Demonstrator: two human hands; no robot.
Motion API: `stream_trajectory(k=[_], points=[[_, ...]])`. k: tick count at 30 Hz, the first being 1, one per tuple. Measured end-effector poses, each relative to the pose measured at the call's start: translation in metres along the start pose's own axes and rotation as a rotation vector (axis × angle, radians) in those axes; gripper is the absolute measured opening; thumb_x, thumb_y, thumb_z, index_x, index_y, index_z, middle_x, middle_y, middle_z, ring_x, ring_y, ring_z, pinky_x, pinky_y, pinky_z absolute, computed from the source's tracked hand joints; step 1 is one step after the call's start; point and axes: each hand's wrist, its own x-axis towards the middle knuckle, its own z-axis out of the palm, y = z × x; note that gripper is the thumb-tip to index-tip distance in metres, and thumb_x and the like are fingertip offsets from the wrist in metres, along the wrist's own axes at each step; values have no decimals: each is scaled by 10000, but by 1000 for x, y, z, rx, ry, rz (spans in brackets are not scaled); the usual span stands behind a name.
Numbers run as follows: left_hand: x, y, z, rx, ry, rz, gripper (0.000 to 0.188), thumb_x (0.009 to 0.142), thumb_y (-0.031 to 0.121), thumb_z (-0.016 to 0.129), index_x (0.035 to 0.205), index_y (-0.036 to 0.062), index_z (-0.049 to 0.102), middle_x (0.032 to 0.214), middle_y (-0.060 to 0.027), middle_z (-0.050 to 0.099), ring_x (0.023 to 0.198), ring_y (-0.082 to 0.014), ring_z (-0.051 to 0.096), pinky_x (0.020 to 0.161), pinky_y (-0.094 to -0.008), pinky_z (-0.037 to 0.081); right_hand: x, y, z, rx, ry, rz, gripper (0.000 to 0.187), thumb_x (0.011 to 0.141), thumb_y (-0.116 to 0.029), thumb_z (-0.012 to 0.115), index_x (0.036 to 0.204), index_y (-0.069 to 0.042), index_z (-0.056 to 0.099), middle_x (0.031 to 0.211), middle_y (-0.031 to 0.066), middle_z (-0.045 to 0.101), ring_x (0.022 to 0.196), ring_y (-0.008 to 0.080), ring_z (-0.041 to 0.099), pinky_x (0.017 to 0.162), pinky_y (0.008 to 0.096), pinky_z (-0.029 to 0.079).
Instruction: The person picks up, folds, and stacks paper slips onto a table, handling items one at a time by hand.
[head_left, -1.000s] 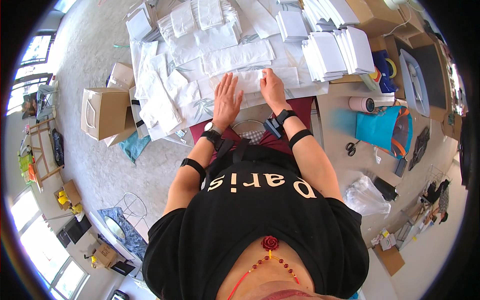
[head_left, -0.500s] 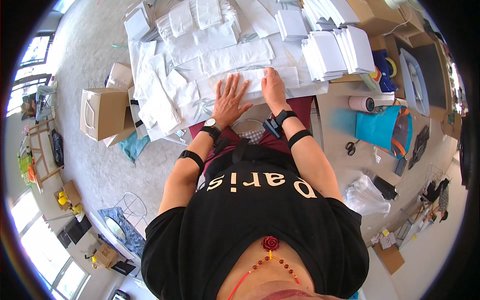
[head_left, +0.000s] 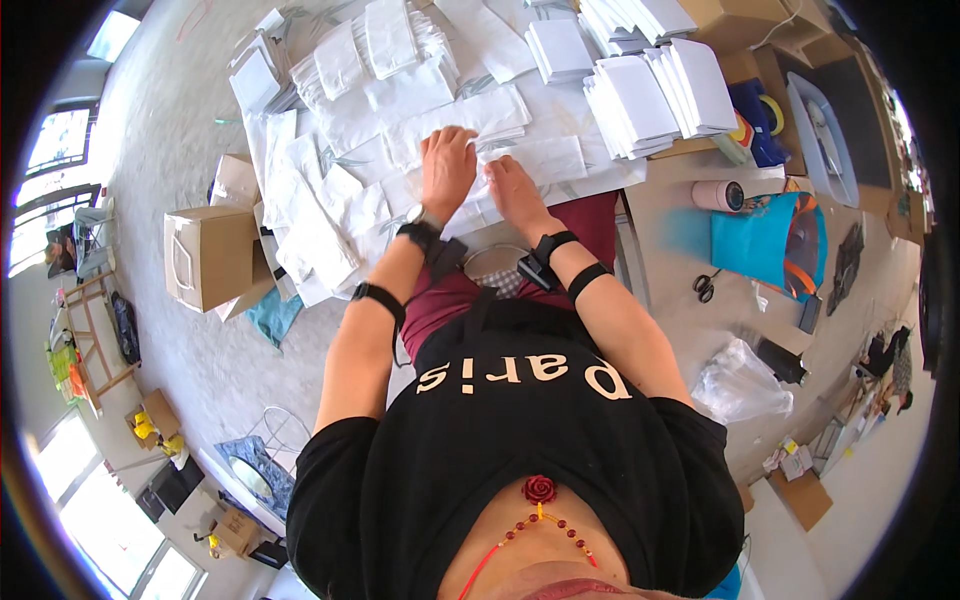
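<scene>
A long white folded strip of thin, soft material (head_left: 545,161) lies along the near edge of the table, to the right of my hands. My right hand (head_left: 518,195) is at its left end, with the fingers bent and drawn together on the edge. Just left of it and a little farther in, my left hand (head_left: 449,170) is raised with curled fingers beside a flat pile of similar white strips (head_left: 480,115). Its fingertips are partly hidden, and what they pinch, if anything, cannot be made out.
More white pieces (head_left: 310,200) cover the table's left side, and a larger pile (head_left: 375,75) lies behind. Stacks of folded white sheets (head_left: 630,105) stand at the right. Cardboard boxes (head_left: 210,258) flank the table on the left. A blue bag (head_left: 755,240) and scissors (head_left: 705,287) are at the right.
My left hand has gone from lying flat with spread fingers to curled, farther in. My right hand has slid left and nearer along the strip. The whole view has shifted slightly.
</scene>
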Motion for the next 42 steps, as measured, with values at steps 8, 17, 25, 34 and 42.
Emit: stream_trajectory(k=[8, 17, 25, 34, 42], points=[[60, -4, 65, 131, -215, 10, 116, 858, 152, 677, 927, 61, 698, 976, -119, 672, 975, -338, 661, 847, -457, 558, 0, 2, 1, 25, 6, 17, 246, 902, -7, 578, 1147, 12, 590, 1075, 200, 599, 1033, 391, 597, 914, 470, 511], [68, -6, 75, 134, -200, -92, 126, 849, 152, 637, 853, 41, 696, 927, -154, 685, 921, -354, 682, 834, -468, 561, -1, 0, -3, 80, 25, 36, 263, 877, 27, 570, 1138, 8, 594, 1073, 200, 600, 1031, 391, 598, 916, 466, 508], [75, -23, 59, -264, -202, -335, 160, 844, 164, 706, 897, 14, 720, 884, -130, 735, 802, -254, 715, 738, -371, 565, -1, 1, 1, 34, 33, -4, 247, 883, 21, 571, 1127, 11, 604, 1070, 199, 603, 1049, 384, 596, 926, 464, 506], [36, -63, -14, -1334, 10, -607, 138, 993, 78, 607, 1074, -9, 678, 1014, -46, 706, 949, -137, 656, 908, -301, 516, 2, -2, -3, 107, 43, 53, 234, 913, 15, 627, 1144, -16, 625, 1108, 161, 626, 1042, 367, 635, 894, 449, 535], [-3, -36, -124, -1044, 337, -452, 178, 932, -49, 633, 1105, -19, 664, 1117, -32, 676, 1029, -117, 633, 943, -261, 499, 64, -113, -50, 518, 214, -27, 208, 957, -48, 696, 1161, -20, 666, 1057, 122, 661, 890, 227, 693, 787, 330, 549]])
